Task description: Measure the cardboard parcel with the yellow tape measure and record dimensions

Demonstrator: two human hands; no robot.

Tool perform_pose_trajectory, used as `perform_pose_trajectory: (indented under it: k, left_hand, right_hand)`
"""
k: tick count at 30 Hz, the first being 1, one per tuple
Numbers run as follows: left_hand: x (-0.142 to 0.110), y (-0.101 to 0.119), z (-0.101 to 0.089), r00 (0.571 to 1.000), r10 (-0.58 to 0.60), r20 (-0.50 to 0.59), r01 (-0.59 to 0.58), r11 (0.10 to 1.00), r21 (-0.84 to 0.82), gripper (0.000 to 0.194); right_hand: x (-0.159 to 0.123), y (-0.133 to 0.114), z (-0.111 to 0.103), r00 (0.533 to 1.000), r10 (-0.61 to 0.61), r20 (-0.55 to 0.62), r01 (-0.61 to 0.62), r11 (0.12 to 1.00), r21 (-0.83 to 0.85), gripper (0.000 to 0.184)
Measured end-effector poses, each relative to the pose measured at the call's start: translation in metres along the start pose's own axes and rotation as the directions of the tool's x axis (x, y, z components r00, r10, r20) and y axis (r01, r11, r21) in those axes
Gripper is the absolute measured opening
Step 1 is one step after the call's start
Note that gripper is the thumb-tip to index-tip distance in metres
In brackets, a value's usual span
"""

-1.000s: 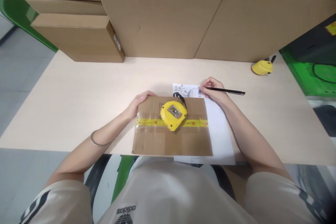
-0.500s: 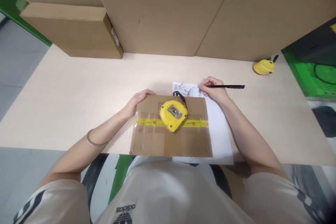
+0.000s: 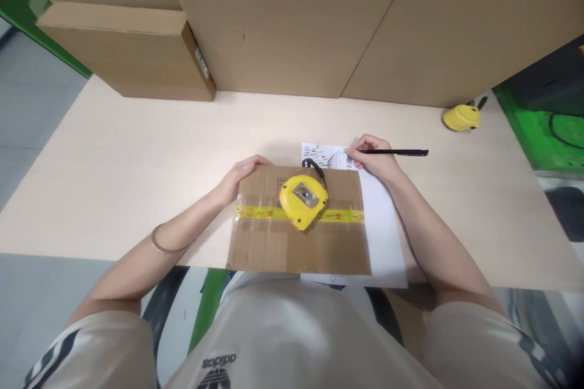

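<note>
My right hand (image 3: pixel 374 155) pinches a black pen (image 3: pixel 404 152) over the far end of a white paper sheet (image 3: pixel 385 231), which bears dark pen strokes and a sketch. On top of the sheet lies a flat cardboard box (image 3: pixel 264 246) with a yellow tape strip printed in red. My left hand (image 3: pixel 241 176) grips the box's far left corner, with its fingertips partly hidden behind the edge. A yellow tape measure (image 3: pixel 292 200) with a black wrist strap rests on the box, between my hands. The pen's tip is hidden by my right fingers.
Large cardboard boxes (image 3: pixel 283 30) form a wall along the table's far side. A smaller box (image 3: pixel 118 61) leans at the far left. Another yellow tape measure (image 3: pixel 462 117) sits at the far right of the pale table (image 3: pixel 114 158).
The whole view has shifted very slightly. Both hands keep their holds, and the box, sheet and tape measures stay where they were.
</note>
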State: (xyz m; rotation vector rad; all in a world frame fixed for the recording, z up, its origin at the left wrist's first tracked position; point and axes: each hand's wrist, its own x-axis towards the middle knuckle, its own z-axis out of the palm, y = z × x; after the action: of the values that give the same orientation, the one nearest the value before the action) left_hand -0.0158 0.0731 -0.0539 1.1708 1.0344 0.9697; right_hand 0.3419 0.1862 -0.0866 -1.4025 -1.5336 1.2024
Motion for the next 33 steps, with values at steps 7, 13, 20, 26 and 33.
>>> perform_pose_trajectory:
  k: [7,13,20,26,33]
  left_hand:
    - [-0.001,0.003,0.001,1.000,-0.010,-0.001,0.010,1.000,0.021,0.051]
    - [-0.002,0.003,0.001,1.000,-0.001,0.002,0.001,0.999,0.044,0.053]
    - [-0.002,0.004,0.001,1.000,0.006,-0.004,-0.006,0.999,0.053,0.052]
    - [-0.001,0.003,0.001,1.000,0.010,-0.001,-0.010,0.999,0.044,0.052]
    - [-0.001,0.002,0.000,1.000,0.020,0.000,-0.020,0.999,0.040,0.054]
  right_hand:
    - [-0.001,-0.001,-0.001,1.000,-0.017,0.007,0.017,0.999,-0.027,0.046]
    - [-0.004,0.005,-0.001,0.997,-0.079,-0.026,0.077,0.995,-0.067,0.042]
    - [-0.006,0.010,0.002,0.946,-0.282,-0.159,0.226,0.928,-0.298,0.015]
    - [-0.006,0.009,0.001,0.934,-0.354,-0.052,0.289,0.832,-0.473,0.023]
    - [-0.004,0.016,-0.001,0.931,-0.365,0.002,0.311,0.790,-0.528,0.035]
